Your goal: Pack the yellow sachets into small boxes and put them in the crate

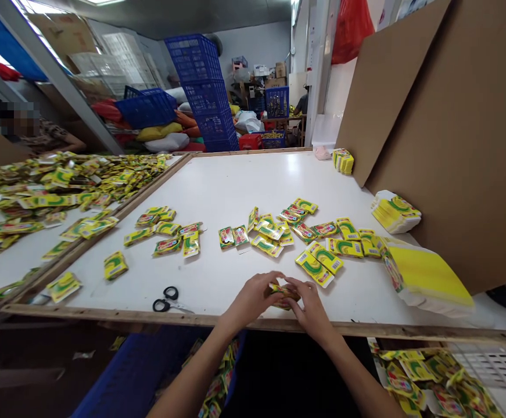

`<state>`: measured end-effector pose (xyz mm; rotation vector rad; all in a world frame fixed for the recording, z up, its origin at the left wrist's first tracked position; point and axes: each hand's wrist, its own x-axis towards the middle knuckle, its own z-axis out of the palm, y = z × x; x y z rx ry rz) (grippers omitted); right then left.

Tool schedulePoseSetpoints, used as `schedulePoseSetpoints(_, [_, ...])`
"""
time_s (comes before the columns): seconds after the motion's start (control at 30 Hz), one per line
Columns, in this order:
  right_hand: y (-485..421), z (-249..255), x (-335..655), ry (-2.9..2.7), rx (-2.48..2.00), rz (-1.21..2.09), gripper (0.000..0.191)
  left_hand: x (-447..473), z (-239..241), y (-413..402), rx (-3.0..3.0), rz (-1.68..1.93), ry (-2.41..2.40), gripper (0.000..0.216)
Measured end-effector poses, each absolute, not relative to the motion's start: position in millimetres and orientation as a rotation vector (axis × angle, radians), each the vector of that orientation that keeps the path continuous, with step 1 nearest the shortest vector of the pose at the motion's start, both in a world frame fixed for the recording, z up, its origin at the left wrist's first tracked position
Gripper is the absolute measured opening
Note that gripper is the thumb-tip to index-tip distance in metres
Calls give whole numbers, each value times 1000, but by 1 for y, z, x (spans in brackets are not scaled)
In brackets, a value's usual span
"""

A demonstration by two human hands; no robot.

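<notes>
Both my hands meet at the near edge of the white table. My left hand and my right hand are closed from either side on a small stack of yellow-green sachets, fingertips pinching it. Just beyond lie several loose sachets scattered across the table's middle, and two larger yellow packets lie close to my right hand.
Black scissors lie left of my hands. A yellow pack stack and a white-yellow stack sit right, against brown cardboard. Another table left holds heaps of sachets, a person behind it. Blue crates stand behind. A blue bin is below.
</notes>
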<state>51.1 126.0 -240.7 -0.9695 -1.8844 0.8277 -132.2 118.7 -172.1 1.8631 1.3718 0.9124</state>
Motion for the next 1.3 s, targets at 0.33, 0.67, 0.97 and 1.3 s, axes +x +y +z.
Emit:
schedulePoseSetpoints(0.33, [129, -258, 47, -1349, -923, 1250, 38, -96, -225, 115, 990, 1389, 1201, 50])
schedulePoseSetpoints(0.67, [131, -249, 56, -1457, -932, 1288, 33, -105, -222, 109, 1215, 1177, 1156, 40])
schedulePoseSetpoints(0.97, [151, -243, 52, -1537, -981, 1096, 23, -103, -228, 120, 1321, 1276, 1206, 20])
schedulePoseSetpoints(1.3, [147, -242, 51, -1623, -926, 960, 19, -103, -223, 119, 1466, 1259, 1353, 18])
